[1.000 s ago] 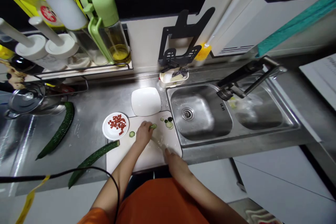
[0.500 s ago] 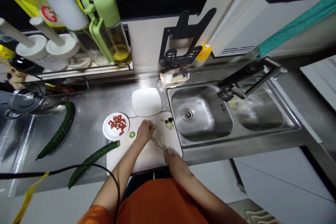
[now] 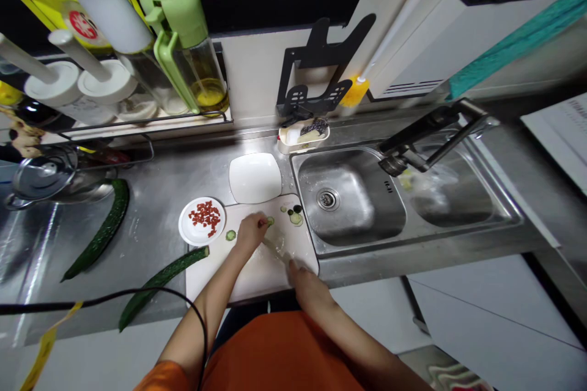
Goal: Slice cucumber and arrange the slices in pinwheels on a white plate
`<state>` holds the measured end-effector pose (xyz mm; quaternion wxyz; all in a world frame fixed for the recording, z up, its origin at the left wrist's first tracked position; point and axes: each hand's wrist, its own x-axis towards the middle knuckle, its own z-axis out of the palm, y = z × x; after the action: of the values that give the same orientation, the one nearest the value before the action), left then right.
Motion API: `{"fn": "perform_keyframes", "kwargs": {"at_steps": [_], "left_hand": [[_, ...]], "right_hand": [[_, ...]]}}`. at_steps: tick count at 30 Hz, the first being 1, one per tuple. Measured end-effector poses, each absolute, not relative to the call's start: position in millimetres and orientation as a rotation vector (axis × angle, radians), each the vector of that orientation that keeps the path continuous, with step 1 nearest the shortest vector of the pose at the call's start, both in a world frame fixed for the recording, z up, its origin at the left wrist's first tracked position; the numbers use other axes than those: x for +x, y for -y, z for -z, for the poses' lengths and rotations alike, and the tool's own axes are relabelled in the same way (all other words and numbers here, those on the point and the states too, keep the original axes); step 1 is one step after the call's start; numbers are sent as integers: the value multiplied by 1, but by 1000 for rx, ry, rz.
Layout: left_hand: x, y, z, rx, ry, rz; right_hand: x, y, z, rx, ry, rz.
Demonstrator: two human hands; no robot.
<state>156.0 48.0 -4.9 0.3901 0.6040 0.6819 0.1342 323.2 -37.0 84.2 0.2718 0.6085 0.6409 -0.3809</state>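
Note:
My left hand (image 3: 250, 233) rests curled on the white cutting board (image 3: 257, 272), its fingers pressed on a short cucumber piece (image 3: 269, 220). My right hand (image 3: 303, 278) grips a knife (image 3: 275, 248) whose blade lies against that piece. Several cut cucumber slices (image 3: 295, 216) lie at the board's far right corner, and one slice (image 3: 230, 234) lies left of my left hand. A long cucumber (image 3: 161, 281) lies across the board's left edge.
A small white plate of red bits (image 3: 202, 221) and an empty white square plate (image 3: 255, 176) sit behind the board. Another cucumber (image 3: 101, 231) lies at left. The steel sink (image 3: 353, 201) with its faucet (image 3: 426, 134) is to the right. Bottles fill a rack (image 3: 137, 116).
Almost nothing has moved; my left hand has crept slightly left along the cucumber piece, with the knife staying beside it.

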Motion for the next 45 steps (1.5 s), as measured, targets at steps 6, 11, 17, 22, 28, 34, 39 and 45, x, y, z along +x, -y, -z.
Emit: {"fn": "perform_keyframes", "kwargs": {"at_steps": [6, 11, 17, 22, 28, 34, 39, 45], "left_hand": [[142, -36, 1, 1337, -1803, -413], [127, -22, 0, 1297, -1830, -418], [120, -10, 4, 1334, -1844, -428], [120, -3, 3, 1367, -1895, -403], [122, 0, 2, 1390, -1945, -395], [123, 0, 5, 1363, -1987, -373], [123, 0, 5, 1344, -1979, -393], [123, 1, 6, 1357, -1983, -407]], "right_hand": [[325, 37, -83, 1620, -1707, 1051], [326, 37, -80, 1603, -1748, 1031], [335, 41, -69, 1582, -1822, 1036], [336, 44, -67, 1594, -1883, 1027], [322, 42, -70, 1589, -1906, 990], [312, 39, -72, 1575, -1935, 908], [311, 36, -75, 1555, -1945, 902], [308, 36, -77, 1552, -1968, 871]]}}
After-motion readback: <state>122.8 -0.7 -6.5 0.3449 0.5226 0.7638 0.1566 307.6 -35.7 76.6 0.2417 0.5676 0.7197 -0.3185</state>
